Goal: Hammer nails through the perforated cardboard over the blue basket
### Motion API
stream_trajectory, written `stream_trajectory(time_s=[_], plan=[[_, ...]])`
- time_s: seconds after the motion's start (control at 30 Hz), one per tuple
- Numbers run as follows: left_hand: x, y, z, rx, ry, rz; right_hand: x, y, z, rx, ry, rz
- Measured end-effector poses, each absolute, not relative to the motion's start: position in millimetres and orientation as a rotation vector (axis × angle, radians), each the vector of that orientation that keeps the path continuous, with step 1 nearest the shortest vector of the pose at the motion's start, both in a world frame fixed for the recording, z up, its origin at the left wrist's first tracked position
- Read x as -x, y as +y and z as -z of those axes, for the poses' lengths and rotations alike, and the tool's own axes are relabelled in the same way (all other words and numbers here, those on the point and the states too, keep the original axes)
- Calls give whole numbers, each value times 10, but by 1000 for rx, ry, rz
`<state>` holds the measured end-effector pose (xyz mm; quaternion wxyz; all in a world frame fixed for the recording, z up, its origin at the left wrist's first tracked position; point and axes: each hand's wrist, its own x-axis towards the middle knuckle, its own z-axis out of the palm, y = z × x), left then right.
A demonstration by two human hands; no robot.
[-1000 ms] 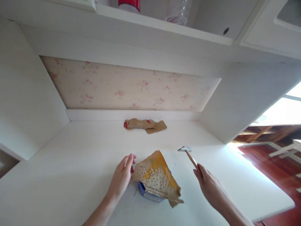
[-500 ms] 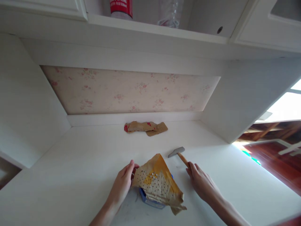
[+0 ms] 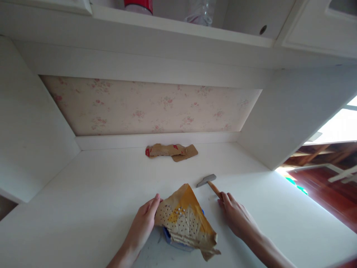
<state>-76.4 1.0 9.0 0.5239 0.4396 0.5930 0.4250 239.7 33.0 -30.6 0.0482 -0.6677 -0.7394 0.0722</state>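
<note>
A crumpled brown and orange perforated sheet [image 3: 186,221] lies over a small blue box [image 3: 168,235] on the white desk [image 3: 92,193]. My left hand [image 3: 143,225] is at the sheet's left edge, fingers curled against its corner. My right hand [image 3: 237,217] lies over the end of a small hammer's wooden handle [image 3: 214,189], fingers loosely round it. The hammer's grey metal head [image 3: 202,181] rests on the desk, pointing up and to the left.
A folded brown paper wrapper with red marks [image 3: 170,151] lies at the back against the floral panel [image 3: 150,108]. A shelf above holds a red-labelled can [image 3: 138,5] and a clear bottle [image 3: 200,13]. The desk's right edge drops to a red floor [image 3: 329,193].
My right hand has lowered the hammer from above the desk until its head rests on the surface, and moved it left. My left hand has closed in on the sheet's edge.
</note>
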Motion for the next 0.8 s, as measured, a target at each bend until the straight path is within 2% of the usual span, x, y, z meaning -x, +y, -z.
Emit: stream_trajectory(time_s=[0.27,0.8], plan=[[715,-9,-120,-1172,1325,-1031,-2402,372,369,2044,-2271,-71],[755,-11,-87,-1155,1259,-1025,-2415,397,445,2029,-2197,-84]])
